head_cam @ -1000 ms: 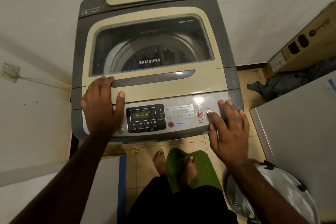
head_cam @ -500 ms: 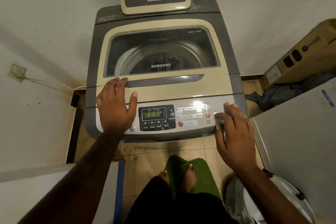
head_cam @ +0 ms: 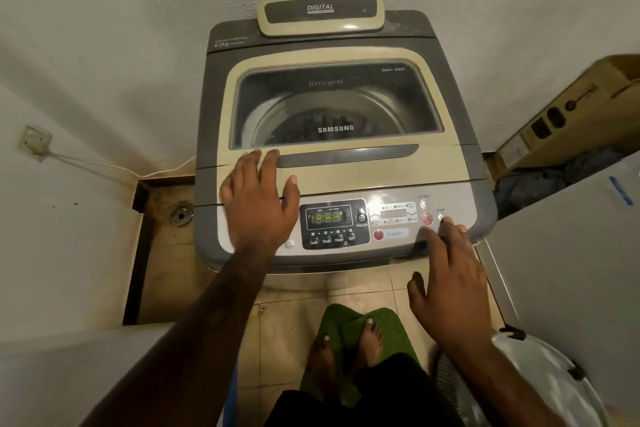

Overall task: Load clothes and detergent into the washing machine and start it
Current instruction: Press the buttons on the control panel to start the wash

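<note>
A cream and grey top-loading washing machine stands against the wall with its glass lid closed. Clothes inside cannot be made out through the glass. Its control panel is lit, and the green display shows digits. My left hand lies flat on the lid's front edge, fingers spread, beside the lid handle. My right hand hovers at the panel's right end, fingertips touching near the power button, just right of the red start button. No detergent container is in view.
A white appliance stands close on the right, with a cardboard box and dark cloth behind it. A white laundry basket sits at lower right. A floor drain lies left of the machine. My bare feet stand on a green mat.
The display now shows green digits instead of dashes. My view has pulled back and shifted left. My right hand has slid slightly back from the power button; my left hand stays on the lid.
</note>
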{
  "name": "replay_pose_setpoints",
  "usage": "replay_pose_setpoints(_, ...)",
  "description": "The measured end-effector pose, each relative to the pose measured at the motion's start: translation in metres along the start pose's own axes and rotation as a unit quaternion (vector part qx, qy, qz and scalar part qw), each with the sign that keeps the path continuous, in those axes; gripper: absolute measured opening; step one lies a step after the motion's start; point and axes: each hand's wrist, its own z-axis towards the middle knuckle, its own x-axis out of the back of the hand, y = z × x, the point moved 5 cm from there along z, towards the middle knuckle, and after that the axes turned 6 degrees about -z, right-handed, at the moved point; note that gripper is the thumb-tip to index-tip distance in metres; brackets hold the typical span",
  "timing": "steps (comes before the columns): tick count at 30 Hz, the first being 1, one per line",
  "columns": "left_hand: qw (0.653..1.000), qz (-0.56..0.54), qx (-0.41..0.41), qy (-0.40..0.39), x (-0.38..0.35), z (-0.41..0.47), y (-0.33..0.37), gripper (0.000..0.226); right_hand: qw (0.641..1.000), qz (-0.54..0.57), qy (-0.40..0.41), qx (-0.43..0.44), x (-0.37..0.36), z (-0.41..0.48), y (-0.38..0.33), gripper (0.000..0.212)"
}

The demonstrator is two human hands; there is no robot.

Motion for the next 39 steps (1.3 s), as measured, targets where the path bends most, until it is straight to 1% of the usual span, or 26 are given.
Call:
replay_pose_setpoints(6, 1.0, 0.005, 0.004, -0.008, -0.002, 0.0, -0.001, 0.057, 0.999, -0.015, -0.021, 0.026, -0.002, -0.012, -0.022, 0.086)
replay_pose_setpoints(12, 1.0, 0.001, 0.004, -0.006, -0.003, 0.0, -0.001, 0.056, 0.997, -0.031, -0.046, 0.053, -0.001, -0.016, -0.037, 0.099)
replay_pose_setpoints(14, 1.0, 0.002, 0.004, -0.005, -0.003, 0.0, -0.001, 0.056, 0.996, -0.038, -0.055, 0.052, 0.0, -0.015, -0.041, 0.1)
replay_pose_setpoints(19, 1.0, 0.006, 0.007, -0.007, -0.003, 0.001, -0.001, 0.056, 0.993, -0.054, -0.081, 0.061, 0.003, -0.014, -0.045, 0.098)
replay_pose_setpoints(34, 1.0, 0.01, 0.012, -0.009, -0.005, 0.002, -0.003, 0.057, 0.995, -0.016, -0.087, 0.05, 0.01, -0.008, -0.044, 0.084)
replay_pose_setpoints(39, 1.0, 0.008, 0.014, -0.011, -0.006, 0.001, -0.002, 0.057, 0.992, -0.04, -0.094, 0.071, 0.006, -0.011, -0.038, 0.098)
